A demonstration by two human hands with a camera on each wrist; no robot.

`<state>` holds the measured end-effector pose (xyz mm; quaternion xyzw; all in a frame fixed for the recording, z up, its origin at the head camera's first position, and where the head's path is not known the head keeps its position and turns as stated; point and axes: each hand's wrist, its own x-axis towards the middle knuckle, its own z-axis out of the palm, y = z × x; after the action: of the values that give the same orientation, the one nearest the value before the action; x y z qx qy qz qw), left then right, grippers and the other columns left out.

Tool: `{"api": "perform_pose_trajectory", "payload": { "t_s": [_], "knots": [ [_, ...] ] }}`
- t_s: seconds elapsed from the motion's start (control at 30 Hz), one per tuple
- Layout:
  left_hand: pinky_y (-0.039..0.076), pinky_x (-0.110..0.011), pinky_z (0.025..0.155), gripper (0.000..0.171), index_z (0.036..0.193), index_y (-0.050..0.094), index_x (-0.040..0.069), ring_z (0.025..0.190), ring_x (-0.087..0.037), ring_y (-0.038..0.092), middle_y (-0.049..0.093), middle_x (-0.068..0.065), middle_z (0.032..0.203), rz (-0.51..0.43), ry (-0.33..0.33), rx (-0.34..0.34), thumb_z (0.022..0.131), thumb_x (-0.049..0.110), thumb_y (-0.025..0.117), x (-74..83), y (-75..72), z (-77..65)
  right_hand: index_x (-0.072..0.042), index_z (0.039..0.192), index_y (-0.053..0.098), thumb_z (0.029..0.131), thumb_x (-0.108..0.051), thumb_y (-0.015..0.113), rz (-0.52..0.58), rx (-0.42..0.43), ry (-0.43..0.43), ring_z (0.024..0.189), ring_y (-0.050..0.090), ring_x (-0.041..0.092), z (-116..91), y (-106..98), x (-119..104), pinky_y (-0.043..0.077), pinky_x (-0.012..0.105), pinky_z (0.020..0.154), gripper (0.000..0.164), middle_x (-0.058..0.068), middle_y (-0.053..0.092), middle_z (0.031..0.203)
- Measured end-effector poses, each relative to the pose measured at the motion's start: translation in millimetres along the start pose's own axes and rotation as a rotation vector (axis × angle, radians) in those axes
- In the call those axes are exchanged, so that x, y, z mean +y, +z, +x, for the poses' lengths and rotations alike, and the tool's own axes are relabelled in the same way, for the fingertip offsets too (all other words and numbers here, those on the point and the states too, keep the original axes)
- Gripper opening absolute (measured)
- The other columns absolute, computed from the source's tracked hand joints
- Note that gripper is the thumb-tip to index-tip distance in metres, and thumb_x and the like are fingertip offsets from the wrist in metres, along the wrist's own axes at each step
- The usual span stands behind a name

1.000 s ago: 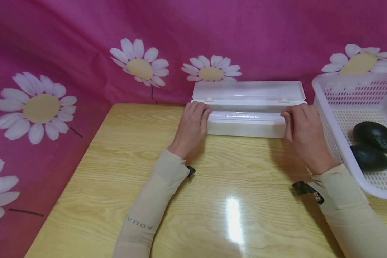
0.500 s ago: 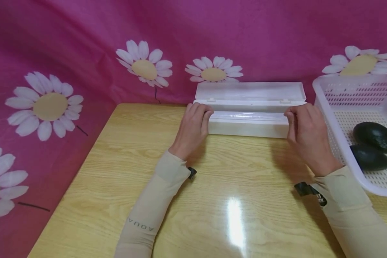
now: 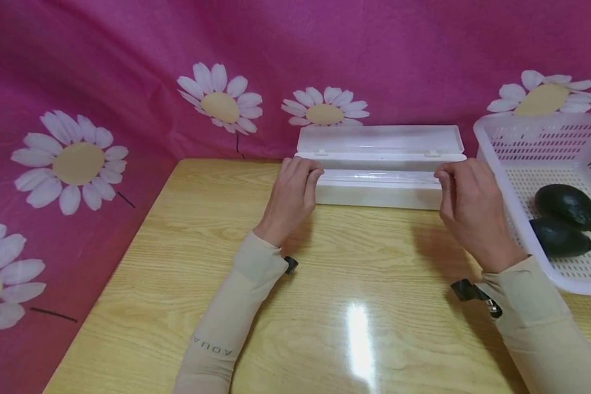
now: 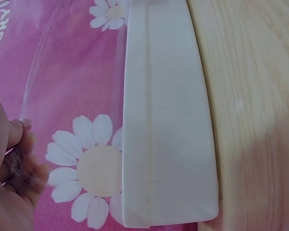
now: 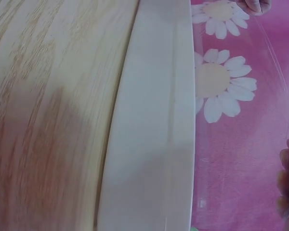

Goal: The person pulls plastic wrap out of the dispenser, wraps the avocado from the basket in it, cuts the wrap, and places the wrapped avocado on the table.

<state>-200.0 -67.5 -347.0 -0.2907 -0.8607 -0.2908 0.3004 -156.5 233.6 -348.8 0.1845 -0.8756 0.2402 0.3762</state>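
A long white cling film dispenser (image 3: pixel 379 197) lies near the back of the table with its hinged lid (image 3: pixel 379 139) raised. My left hand (image 3: pixel 290 197) is at its left end, and my right hand (image 3: pixel 475 210) at its right end. In the left wrist view, the left thumb and fingers pinch a corner of clear cling film (image 4: pixel 36 62), whose edge runs taut away from them. The right wrist view shows the same film (image 5: pixel 279 72) stretched between both hands above the box; the right fingers (image 5: pixel 285 185), partly cut off by the frame, are curled at its edge.
A white perforated plastic basket (image 3: pixel 527 241) stands right beside the right hand. Two dark avocados (image 3: pixel 566 207) lie inside it. A pink cloth with daisies (image 3: pixel 399 60) hangs behind the wooden table (image 3: pixel 374 262), and also along its left side.
My right hand has shifted slightly to the right along the dispenser. Both hands keep their pinch on the cling film, and the head view has moved a little.
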Motion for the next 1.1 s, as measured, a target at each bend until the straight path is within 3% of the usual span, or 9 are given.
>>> {"api": "perform_pose_trajectory", "payload": {
  "t_s": [0.37, 0.63, 1.1],
  "knots": [
    [0.047, -0.037, 0.085, 0.02, 0.103, 0.066, -0.002, 0.091, -0.03, 0.056, 0.067, -0.015, 0.097, 0.005, 0.024, 0.001, 0.107, 0.011, 0.052, 5.5, -7.9, -3.3, 0.011, 0.114, 0.058, 0.104, -0.006, 0.055, 0.006, -0.002, 0.016, 0.097, 0.053, 0.041, -2.7, -5.6, -5.2, 0.04, 0.045, 0.085, 0.02, 0.027, 0.058, 0.1],
    [0.044, -0.036, 0.082, 0.017, 0.103, 0.065, -0.001, 0.09, -0.028, 0.052, 0.065, -0.013, 0.094, -0.091, -0.014, -0.03, 0.107, 0.012, 0.054, 10.7, -17.0, -5.7, 0.01, 0.116, 0.059, 0.103, -0.006, 0.056, 0.0, -0.006, 0.021, 0.097, 0.054, 0.041, -2.9, -15.1, -11.0, 0.041, 0.038, 0.085, 0.02, 0.027, 0.06, 0.102],
    [0.042, -0.033, 0.079, 0.018, 0.105, 0.066, -0.001, 0.088, -0.026, 0.051, 0.065, -0.012, 0.093, -0.096, 0.001, -0.042, 0.106, 0.013, 0.055, 19.7, -30.6, -2.5, 0.012, 0.112, 0.059, 0.103, -0.007, 0.055, 0.021, 0.036, -0.016, 0.089, 0.05, 0.042, 2.5, -26.1, -15.5, 0.036, 0.042, 0.078, 0.021, 0.03, 0.059, 0.096]
  ]
}}
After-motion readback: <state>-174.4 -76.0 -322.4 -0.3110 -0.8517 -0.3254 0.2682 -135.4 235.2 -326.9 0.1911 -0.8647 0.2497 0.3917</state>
